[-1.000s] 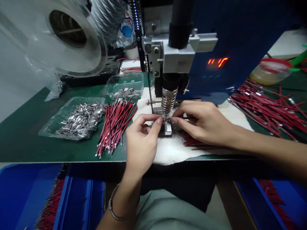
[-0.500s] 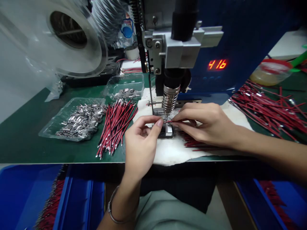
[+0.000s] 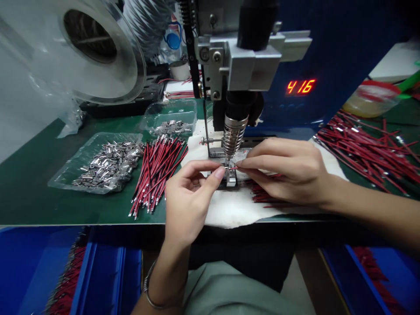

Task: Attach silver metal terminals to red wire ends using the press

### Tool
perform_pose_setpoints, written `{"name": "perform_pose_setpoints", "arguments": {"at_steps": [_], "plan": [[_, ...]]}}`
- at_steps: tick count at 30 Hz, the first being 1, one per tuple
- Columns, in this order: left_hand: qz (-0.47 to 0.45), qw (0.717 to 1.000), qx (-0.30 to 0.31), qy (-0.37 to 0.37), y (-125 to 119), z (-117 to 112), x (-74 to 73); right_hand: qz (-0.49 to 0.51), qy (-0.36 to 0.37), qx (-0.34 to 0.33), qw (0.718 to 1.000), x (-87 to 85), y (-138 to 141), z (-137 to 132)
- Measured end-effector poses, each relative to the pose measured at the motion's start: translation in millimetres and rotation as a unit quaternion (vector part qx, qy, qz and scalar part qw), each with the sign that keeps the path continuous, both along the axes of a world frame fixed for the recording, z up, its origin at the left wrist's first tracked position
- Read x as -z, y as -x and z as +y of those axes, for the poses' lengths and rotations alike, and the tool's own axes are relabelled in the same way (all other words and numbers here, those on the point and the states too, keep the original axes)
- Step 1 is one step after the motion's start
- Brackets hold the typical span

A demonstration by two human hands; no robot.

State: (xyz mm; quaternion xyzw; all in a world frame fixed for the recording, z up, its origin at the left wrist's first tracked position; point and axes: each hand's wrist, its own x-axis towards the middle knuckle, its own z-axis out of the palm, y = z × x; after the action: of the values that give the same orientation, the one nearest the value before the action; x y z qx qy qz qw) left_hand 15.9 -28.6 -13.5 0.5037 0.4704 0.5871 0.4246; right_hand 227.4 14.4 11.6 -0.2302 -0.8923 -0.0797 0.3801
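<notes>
My left hand (image 3: 187,197) is pinched at the small metal fixture (image 3: 230,176) under the ribbed silver tip (image 3: 233,136) of the blue machine; what its thumb and forefinger hold is too small to make out. From the right, my right hand (image 3: 288,168) pinches the end of a thin red wire (image 3: 233,168) and holds it at the same fixture. The fingertips of both hands nearly meet just below the tip. A white cloth (image 3: 229,210) lies under the fixture and both hands.
A bundle of red and black wires (image 3: 157,170) lies left of the fixture, beside clear trays of silver terminals (image 3: 101,164). More red wires (image 3: 367,144) are piled at the right. The machine's red display (image 3: 301,86) reads 416. Blue bins (image 3: 98,280) sit below the table edge.
The display went from a blurred reading to 416. The camera view shifted slightly. Both hands stayed pinched at the fixture, with the right hand's wire end now at it.
</notes>
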Motion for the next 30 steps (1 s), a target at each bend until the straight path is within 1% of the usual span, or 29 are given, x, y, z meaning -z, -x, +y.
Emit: {"name": "perform_pose_setpoints", "arguments": {"at_steps": [10,15,19,27,30], "plan": [[0.02,1.0,0.002,0.022,-1.5,-0.8,-2.8,0.023,-0.003,-0.004,1.0,1.9,1.2,0.1],[0.016,1.0,-0.005,0.01,-1.7,-1.3,-0.8,0.017,0.008,-0.01,1.0,2.1,-0.9,0.4],[0.018,1.0,-0.009,0.0,-2.8,-1.6,-2.3,0.004,0.024,-0.012,1.0,2.6,-2.3,1.2],[0.03,0.999,-0.019,0.002,-3.9,0.3,-4.1,-0.014,0.006,-0.01,1.0,3.5,-2.5,3.2],[0.024,1.0,-0.014,0.003,-3.6,0.9,-3.1,-0.02,0.029,-0.017,0.999,3.9,-2.4,4.7]]}}
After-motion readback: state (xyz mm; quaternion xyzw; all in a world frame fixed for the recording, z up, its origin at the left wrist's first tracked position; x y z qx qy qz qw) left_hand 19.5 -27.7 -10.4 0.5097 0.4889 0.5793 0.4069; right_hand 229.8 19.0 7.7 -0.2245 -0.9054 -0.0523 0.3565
